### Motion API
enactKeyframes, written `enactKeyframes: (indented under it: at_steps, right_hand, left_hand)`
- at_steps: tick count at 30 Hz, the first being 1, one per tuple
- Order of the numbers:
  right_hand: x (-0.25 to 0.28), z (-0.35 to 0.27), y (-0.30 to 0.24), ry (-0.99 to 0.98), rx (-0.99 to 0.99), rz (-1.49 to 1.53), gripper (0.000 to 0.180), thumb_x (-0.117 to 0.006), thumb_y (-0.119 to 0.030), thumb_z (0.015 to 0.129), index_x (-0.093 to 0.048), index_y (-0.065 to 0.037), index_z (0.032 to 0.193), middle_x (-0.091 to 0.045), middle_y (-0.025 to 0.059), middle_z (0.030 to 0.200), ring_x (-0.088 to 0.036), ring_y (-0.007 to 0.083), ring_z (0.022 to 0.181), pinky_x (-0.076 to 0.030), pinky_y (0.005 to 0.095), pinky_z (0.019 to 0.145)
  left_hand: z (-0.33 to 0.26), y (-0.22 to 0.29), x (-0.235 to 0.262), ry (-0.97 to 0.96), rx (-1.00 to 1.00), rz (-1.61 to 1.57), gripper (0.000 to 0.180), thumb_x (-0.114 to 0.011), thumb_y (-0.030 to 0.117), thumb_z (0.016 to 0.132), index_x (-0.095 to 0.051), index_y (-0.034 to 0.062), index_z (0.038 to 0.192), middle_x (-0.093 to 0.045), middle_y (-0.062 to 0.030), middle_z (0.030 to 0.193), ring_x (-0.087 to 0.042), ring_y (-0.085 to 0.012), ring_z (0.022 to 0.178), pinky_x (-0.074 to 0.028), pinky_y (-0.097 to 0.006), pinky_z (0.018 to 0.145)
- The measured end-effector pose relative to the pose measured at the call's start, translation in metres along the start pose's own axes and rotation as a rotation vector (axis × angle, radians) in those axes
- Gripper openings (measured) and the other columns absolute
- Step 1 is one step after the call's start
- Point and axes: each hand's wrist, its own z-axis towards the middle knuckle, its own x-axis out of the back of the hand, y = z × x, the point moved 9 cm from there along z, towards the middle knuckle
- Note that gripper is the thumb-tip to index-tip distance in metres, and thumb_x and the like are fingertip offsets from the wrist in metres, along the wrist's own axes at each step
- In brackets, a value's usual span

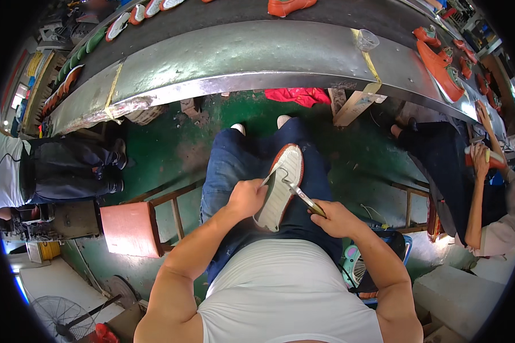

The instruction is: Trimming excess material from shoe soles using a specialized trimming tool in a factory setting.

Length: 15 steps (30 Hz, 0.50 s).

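On my lap lies a shoe [280,194], with its pale, ribbed underside up and a reddish-brown edge around the toe. My left hand [249,198] is closed at the shoe's left side. A thin white strip [270,175] runs from its fingertips to the shoe; whether the strip is part of the shoe, I cannot tell. In my right hand [333,218] is a pair of pincers [305,198] with metal jaws and yellowish grips. Their curved jaws rest on or just above the middle of the underside.
Ahead runs a long metal-edged bench [194,54] carrying orange, white and green shoes. A clear cup [367,40] stands on its edge. People sit to my left and right; the one at right has a hand [481,163] on a tool. A padded stool [130,230] is at left.
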Motion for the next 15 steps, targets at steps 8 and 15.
enactKeyframes:
  at_steps: [8, 15]
  right_hand:
    - [0.011, 0.028, -0.028, -0.34, -0.234, -0.147, 0.031, -0.059, -0.024, 0.095, -0.058, 0.004, 0.108, -0.068, 0.0239, 0.09, -0.067, 0.0391, 0.088, -0.052, 0.0467, 0.077]
    - [0.004, 0.038, -0.015, -0.37, -0.165, -0.516, 0.03, -0.057, -0.025, 0.097, -0.062, 0.004, 0.104, -0.068, 0.0244, 0.089, -0.068, 0.0402, 0.087, -0.052, 0.0514, 0.079]
  left_hand:
    - [-0.023, 0.057, 0.005, 0.272, -0.287, 0.154, 0.019, -0.064, 0.019, 0.09, -0.066, 0.0029, 0.08, -0.066, -0.0207, 0.069, -0.065, -0.0418, 0.064, -0.055, -0.048, 0.061]
    - [-0.011, -0.025, -0.073, -0.231, 0.16, -1.228, 0.069, -0.044, 0.041, 0.106, -0.02, 0.0014, 0.157, -0.039, -0.0124, 0.156, -0.035, -0.0213, 0.144, -0.028, -0.033, 0.118]
